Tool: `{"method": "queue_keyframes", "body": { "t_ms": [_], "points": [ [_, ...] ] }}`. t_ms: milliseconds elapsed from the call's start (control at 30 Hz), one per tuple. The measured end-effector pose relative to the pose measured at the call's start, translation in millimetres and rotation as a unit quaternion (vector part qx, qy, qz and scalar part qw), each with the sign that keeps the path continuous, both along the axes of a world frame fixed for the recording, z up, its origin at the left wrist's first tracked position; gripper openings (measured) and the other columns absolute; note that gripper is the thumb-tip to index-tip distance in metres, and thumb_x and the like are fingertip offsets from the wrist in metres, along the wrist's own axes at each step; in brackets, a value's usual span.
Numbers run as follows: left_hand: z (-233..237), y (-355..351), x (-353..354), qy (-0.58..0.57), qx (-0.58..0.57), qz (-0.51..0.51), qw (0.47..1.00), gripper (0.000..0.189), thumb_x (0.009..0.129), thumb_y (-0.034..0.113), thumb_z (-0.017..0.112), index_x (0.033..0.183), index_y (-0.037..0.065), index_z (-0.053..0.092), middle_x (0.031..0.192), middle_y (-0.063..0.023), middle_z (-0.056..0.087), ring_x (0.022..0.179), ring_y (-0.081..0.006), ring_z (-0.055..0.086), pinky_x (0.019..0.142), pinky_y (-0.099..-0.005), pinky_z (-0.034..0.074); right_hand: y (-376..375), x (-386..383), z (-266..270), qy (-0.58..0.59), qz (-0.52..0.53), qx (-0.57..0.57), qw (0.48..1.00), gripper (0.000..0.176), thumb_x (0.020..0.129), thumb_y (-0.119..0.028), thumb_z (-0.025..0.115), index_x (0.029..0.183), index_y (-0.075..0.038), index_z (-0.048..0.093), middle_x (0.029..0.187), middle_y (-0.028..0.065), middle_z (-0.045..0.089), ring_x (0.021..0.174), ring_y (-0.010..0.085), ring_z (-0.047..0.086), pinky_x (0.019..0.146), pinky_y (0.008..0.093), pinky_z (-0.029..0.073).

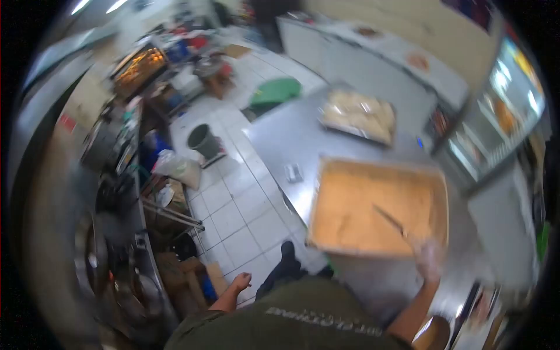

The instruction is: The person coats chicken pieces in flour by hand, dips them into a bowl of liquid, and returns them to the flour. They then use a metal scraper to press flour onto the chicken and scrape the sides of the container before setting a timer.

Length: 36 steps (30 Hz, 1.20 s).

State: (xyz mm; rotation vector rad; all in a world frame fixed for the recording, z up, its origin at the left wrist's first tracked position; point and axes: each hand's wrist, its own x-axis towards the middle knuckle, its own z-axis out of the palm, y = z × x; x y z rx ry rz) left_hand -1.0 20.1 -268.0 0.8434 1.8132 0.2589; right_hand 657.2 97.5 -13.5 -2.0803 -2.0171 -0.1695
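Note:
My right hand [429, 258], which looks covered by a thin clear glove, is closed on the handle of a long knife or similar utensil [389, 219]. The blade points up and left over a large rectangular tray [379, 253] filled with a smooth orange mass. That tray rests on a steel table [280, 140]. My left hand [242, 281] hangs bare beside my body over the tiled floor, its fingers curled, with nothing visible in it. A small clear packet [293, 173] lies left of the tray.
A wrapped tray of pale pieces [359, 116] sits farther back on the table. Beyond are a green bin [276, 91] and a glass-door fridge [490, 116]. On the left stand a dark bucket [202, 140], a plastic bag [177, 169], cardboard boxes [186, 277] and a cooking counter.

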Motion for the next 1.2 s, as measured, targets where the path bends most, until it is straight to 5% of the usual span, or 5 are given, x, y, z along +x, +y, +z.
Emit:
{"method": "queue_keyframes", "body": {
  "t_ms": [233, 300, 467, 900, 1200],
  "points": [
    [14.2, 24.8, -3.0, -0.034, -0.08, -0.146, 0.985, 0.038, 0.091, 0.027, 0.047, 0.118, 0.001, 0.051, 0.099, -0.0119, 0.061, 0.072, -0.0249, 0.064, 0.057, -0.033, 0.047, -36.7, -34.5, 34.8, 0.139, -0.211, -0.072, 0.965, 0.016, 0.08, -0.023, 0.053, 0.081, -0.008, 0.057, 0.077, 0.0164, 0.058, 0.074, 0.0357, 0.056, 0.064, 0.0434, 0.043],
    [24.1, 39.0, -10.7, 0.002, 0.04, -0.36, 0.932, 0.038, 0.091, 0.026, 0.046, 0.122, 0.003, 0.047, 0.105, -0.0126, 0.059, 0.076, -0.0239, 0.064, 0.058, -0.0313, 0.046, -28.5, -55.4, 44.1, 0.135, -0.238, -0.085, 0.958, 0.021, 0.083, -0.028, 0.051, 0.082, -0.008, 0.057, 0.081, 0.0163, 0.06, 0.078, 0.0354, 0.057, 0.066, 0.0436, 0.044],
    [30.2, 109.3, 21.3, -0.042, -0.07, -0.123, 0.989, 0.04, 0.092, 0.027, 0.045, 0.124, 0.004, 0.045, 0.109, -0.0136, 0.058, 0.081, -0.0238, 0.064, 0.061, -0.0304, 0.045, -4.9, -103.7, 62.9, 0.181, -0.282, -0.052, 0.941, 0.03, 0.088, -0.033, 0.045, 0.082, -0.007, 0.058, 0.084, 0.0161, 0.061, 0.081, 0.0351, 0.058, 0.067, 0.0434, 0.045],
    [22.2, 119.5, 53.8, -0.076, -0.037, -0.11, 0.99, 0.039, 0.091, 0.026, 0.045, 0.124, 0.005, 0.045, 0.107, -0.0097, 0.057, 0.081, -0.0209, 0.063, 0.063, -0.028, 0.044, 15.7, -103.0, 83.4, 0.139, -0.287, -0.184, 0.93, 0.028, 0.087, -0.031, 0.047, 0.086, -0.006, 0.06, 0.087, 0.0174, 0.062, 0.084, 0.0359, 0.06, 0.069, 0.0454, 0.047],
    [-79.8, 25.5, -33.6, -0.027, -0.062, -0.2, 0.978, 0.036, 0.09, 0.027, 0.049, 0.113, 0.0, 0.057, 0.106, -0.0151, 0.061, 0.093, -0.0205, 0.06, 0.073, -0.0305, 0.048, 17.2, -106.9, 88.3, 0.147, -0.286, -0.242, 0.916, 0.023, 0.087, -0.028, 0.048, 0.093, -0.007, 0.055, 0.088, 0.0171, 0.063, 0.085, 0.0351, 0.06, 0.069, 0.0446, 0.047]
  ]
}}
